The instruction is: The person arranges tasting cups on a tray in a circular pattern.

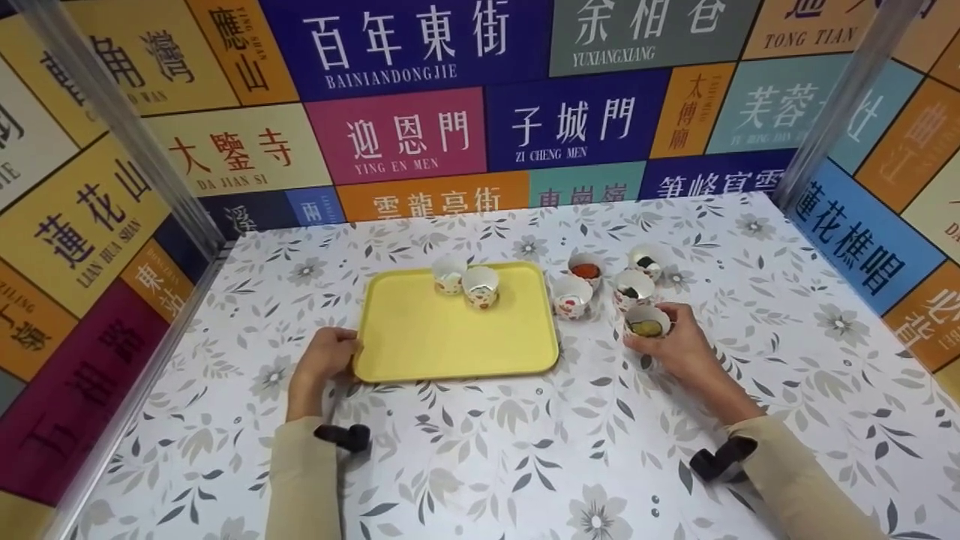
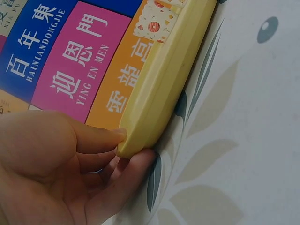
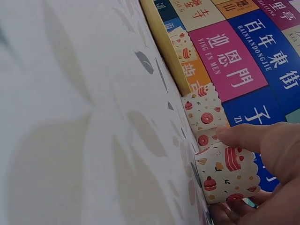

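Observation:
My left hand [image 1: 324, 364] pinches the left edge of a yellow tray [image 1: 442, 345]; in the left wrist view the thumb lies on the rim [image 2: 159, 93] and fingers are beneath it. On the tray's back part stand two patterned paper cups, a left one [image 1: 449, 282] and a right one [image 1: 481, 292], side by side. To the right of the tray, my right hand [image 1: 694, 352] grips a paper cup [image 3: 227, 173] with a green, round-looking piece [image 1: 645, 328] inside. Thumb and fingers lie on opposite sides of this cup. Its base appears at or close to the tabletop.
Behind the gripped cup stand several more paper cups: one with red contents [image 1: 585, 270], one with pink-and-white contents [image 1: 572, 300], and two with dark pieces, a nearer [image 1: 634, 292] and a farther [image 1: 646, 262]. A floral cloth [image 1: 480, 465] covers the table; sign-printed panels [image 1: 409, 135] surround it.

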A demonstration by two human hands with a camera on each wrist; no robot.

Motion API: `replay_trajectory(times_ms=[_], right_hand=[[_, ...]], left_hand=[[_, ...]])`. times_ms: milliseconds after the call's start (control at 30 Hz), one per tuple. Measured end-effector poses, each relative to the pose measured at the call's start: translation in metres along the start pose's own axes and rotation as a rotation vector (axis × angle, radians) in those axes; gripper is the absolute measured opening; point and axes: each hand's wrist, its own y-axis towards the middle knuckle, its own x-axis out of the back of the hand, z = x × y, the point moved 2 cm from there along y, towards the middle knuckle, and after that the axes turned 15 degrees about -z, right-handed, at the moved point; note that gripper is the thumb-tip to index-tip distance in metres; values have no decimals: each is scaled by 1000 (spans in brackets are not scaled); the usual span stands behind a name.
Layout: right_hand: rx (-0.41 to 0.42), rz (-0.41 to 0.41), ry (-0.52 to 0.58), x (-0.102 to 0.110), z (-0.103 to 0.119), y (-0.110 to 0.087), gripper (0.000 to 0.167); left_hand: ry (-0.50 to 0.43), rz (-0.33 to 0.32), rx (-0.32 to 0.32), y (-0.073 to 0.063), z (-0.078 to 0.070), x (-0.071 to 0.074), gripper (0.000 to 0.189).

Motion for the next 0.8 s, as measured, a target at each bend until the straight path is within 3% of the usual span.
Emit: replay_trajectory(times_ms=[233,800], right_hand=[[2,1,16,1,-1,-2,89],[-2,-7,9,-1,3,-3,89]], left_hand=[[-65,42,63,1,1,-2,44],[3,10,12,2,-1,-1,41]])
